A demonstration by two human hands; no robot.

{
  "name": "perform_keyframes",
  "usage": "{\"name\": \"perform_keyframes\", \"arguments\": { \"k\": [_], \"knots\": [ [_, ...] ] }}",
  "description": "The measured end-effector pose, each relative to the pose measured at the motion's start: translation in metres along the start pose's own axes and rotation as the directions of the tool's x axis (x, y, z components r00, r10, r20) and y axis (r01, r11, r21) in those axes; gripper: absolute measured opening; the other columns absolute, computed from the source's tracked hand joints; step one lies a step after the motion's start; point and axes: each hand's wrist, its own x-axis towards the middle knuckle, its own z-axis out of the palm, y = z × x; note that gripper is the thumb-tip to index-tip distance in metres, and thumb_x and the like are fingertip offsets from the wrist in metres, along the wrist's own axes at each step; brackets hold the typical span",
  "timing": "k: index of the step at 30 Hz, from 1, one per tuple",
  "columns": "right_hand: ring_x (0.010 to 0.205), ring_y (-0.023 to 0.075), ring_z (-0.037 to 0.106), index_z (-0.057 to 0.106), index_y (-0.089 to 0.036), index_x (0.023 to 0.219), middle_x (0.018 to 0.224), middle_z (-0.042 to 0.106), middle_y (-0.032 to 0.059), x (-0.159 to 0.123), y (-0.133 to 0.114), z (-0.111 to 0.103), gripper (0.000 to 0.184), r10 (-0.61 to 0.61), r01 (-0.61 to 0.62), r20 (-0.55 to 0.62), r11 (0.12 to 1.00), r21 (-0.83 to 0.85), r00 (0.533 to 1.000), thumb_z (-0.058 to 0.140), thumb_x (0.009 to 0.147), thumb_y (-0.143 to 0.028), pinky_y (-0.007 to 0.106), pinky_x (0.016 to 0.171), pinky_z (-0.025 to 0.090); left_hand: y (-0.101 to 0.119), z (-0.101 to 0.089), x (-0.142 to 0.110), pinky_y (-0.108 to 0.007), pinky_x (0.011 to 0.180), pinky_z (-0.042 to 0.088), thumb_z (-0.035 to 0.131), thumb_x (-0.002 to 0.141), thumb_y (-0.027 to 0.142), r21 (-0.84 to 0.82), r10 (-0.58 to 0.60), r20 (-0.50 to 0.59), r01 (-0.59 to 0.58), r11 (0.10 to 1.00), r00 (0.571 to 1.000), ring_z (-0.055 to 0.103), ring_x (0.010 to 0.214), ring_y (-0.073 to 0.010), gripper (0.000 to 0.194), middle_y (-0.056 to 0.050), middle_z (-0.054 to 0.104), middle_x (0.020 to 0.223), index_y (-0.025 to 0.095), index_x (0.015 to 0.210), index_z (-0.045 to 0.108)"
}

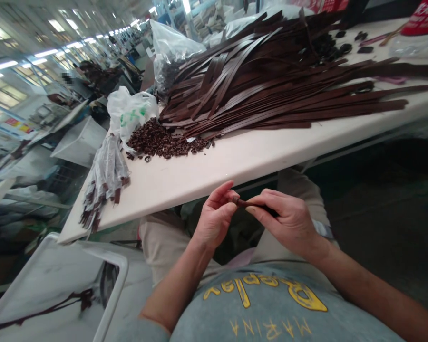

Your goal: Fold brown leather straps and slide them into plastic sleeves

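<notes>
My left hand (216,216) and my right hand (288,218) meet above my lap, just below the white table's front edge (235,161). Both pinch a thin dark brown leather strap (244,204); the left fingers close on its end, the right fingers hold it a little further along. Whether a small loop is on the strap's end I cannot tell. On the table lies a large pile of long brown straps (278,80). A heap of small brown leather loops (160,140) sits beside it.
A bundle of straps in clear wrapping (105,178) hangs over the table's left corner. White and clear plastic bags (130,111) stand behind the loops. A white tray (57,285) with a finished strap sits at lower left. Other workstations stretch away at left.
</notes>
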Motion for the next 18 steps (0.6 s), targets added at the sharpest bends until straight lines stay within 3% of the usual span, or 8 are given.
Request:
{"name": "perform_keyframes", "arguments": {
  "k": [8,12,18],
  "knots": [
    [0.061,0.0124,0.060,0.070,-0.017,0.086,0.070,0.063,0.0006,-0.008,0.001,0.000,0.012,-0.071,0.074,0.031,0.994,-0.081,0.997,0.060,0.093,-0.018,0.025,0.056,0.045,-0.008,-0.008,-0.008,-0.024,0.081,0.053,0.090,0.063,0.022,0.226,0.014,0.094,-0.035,0.974,0.995,0.067,0.082,-0.0122,0.038,-0.001,0.075,0.089,0.026,0.099,0.078],
    [0.065,0.0129,0.063,0.070,-0.018,0.089,0.074,0.068,0.0013,-0.012,0.006,0.002,0.013,-0.046,0.055,0.108,0.996,-0.076,0.993,0.059,0.095,-0.021,0.024,0.059,0.046,-0.008,-0.011,-0.013,-0.023,0.076,0.055,0.090,0.062,0.024,0.263,0.034,0.051,-0.047,0.964,0.998,0.068,0.078,-0.0127,0.021,0.000,0.075,0.082,0.023,0.080,0.079],
    [0.073,0.0172,0.069,0.069,-0.014,0.105,0.085,0.073,0.0058,-0.020,0.013,-0.006,0.022,-0.041,0.085,0.232,0.979,-0.183,0.972,0.056,0.098,-0.030,0.027,0.064,0.049,-0.001,-0.019,-0.014,-0.019,0.075,0.054,0.091,0.060,0.022,0.275,0.063,-0.009,-0.058,0.960,0.998,0.068,0.077,-0.0102,0.022,0.002,0.075,0.079,0.025,0.077,0.079]
  ]
}}
